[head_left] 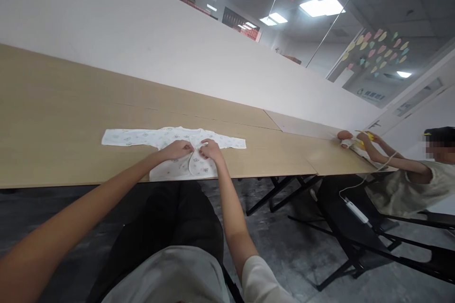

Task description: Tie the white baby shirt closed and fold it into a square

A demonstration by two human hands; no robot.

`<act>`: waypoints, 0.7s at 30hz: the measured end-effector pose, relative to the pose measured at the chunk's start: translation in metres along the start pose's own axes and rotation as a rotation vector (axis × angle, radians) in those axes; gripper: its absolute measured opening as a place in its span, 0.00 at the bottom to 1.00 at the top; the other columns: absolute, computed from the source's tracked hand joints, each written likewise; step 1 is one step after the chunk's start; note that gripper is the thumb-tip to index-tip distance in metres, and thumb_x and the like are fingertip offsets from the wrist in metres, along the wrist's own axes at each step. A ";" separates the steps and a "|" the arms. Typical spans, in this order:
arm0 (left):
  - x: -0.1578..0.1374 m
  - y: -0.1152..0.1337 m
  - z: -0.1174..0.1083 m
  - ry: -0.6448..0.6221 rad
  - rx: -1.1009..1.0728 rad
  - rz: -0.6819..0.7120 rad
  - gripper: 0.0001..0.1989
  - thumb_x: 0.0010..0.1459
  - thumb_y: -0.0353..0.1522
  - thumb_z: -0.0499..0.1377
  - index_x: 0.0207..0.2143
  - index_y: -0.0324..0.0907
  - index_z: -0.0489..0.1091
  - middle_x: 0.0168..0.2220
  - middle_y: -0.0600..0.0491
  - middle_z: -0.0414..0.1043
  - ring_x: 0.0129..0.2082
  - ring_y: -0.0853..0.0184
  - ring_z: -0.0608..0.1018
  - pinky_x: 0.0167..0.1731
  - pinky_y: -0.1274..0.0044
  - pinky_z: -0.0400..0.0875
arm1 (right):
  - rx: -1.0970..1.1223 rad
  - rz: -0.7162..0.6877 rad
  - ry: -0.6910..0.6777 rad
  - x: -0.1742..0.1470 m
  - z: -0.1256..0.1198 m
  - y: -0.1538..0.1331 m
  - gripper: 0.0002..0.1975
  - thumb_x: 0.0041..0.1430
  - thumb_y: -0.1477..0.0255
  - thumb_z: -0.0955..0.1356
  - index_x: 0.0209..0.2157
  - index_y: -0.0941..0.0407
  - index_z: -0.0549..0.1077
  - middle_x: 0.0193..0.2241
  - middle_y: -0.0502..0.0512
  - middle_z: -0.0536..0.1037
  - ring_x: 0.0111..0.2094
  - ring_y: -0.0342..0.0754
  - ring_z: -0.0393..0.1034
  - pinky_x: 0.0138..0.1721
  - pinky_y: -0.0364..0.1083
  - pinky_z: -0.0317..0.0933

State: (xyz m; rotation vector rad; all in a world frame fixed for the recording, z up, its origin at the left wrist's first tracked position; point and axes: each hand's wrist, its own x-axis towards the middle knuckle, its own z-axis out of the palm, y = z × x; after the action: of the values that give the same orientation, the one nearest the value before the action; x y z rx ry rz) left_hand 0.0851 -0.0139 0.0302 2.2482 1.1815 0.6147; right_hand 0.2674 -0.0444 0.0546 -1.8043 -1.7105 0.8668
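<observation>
A small white baby shirt (172, 166) with a scattered pastel print lies front up on the table, both sleeves spread out sideways. Its lower hem reaches the table's near edge. My left hand (177, 150) is closed at the curved front opening, thumb and fingertips pinching the fabric edge near the middle of the chest. Just to the right, my right hand (211, 150) is bent over the other side of the opening. Its lower fingertips are together on the cloth, with one finger raised a little. A small gap separates the two hands.
The long wooden table (71, 104) runs along a white partition (142, 42) with glass above. At the right, another person (412, 180) handles something yellow beside a doll (344, 137). Black folding chairs (341, 208) stand there, a white power strip (356, 210) with a cable on one.
</observation>
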 end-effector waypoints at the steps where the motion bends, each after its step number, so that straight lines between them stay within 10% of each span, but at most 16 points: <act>1: 0.005 -0.006 -0.006 0.005 0.025 -0.030 0.16 0.48 0.42 0.54 0.32 0.45 0.77 0.37 0.49 0.80 0.39 0.58 0.79 0.42 0.73 0.70 | -0.018 0.017 0.050 0.012 -0.002 -0.002 0.21 0.55 0.79 0.66 0.52 0.57 0.72 0.28 0.53 0.80 0.25 0.45 0.73 0.32 0.43 0.68; 10: 0.061 -0.035 -0.011 0.335 0.038 -0.395 0.12 0.45 0.33 0.56 0.30 0.45 0.79 0.37 0.46 0.81 0.40 0.55 0.79 0.40 0.71 0.71 | -0.311 -0.085 0.192 0.079 0.046 -0.032 0.13 0.59 0.65 0.69 0.41 0.61 0.76 0.48 0.69 0.76 0.51 0.59 0.71 0.46 0.50 0.67; 21: 0.054 -0.023 0.018 0.446 0.158 -0.327 0.15 0.54 0.38 0.55 0.36 0.45 0.81 0.43 0.45 0.79 0.47 0.52 0.76 0.45 0.69 0.67 | -0.010 -0.137 0.267 0.076 0.044 -0.004 0.17 0.56 0.80 0.64 0.45 0.57 0.77 0.38 0.53 0.82 0.43 0.44 0.75 0.47 0.38 0.64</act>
State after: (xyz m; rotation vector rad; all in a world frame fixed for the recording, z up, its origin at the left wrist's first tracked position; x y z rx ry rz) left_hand 0.1101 0.0389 0.0101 2.0274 1.8272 0.9442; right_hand 0.2330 0.0289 0.0202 -1.6998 -1.6446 0.5342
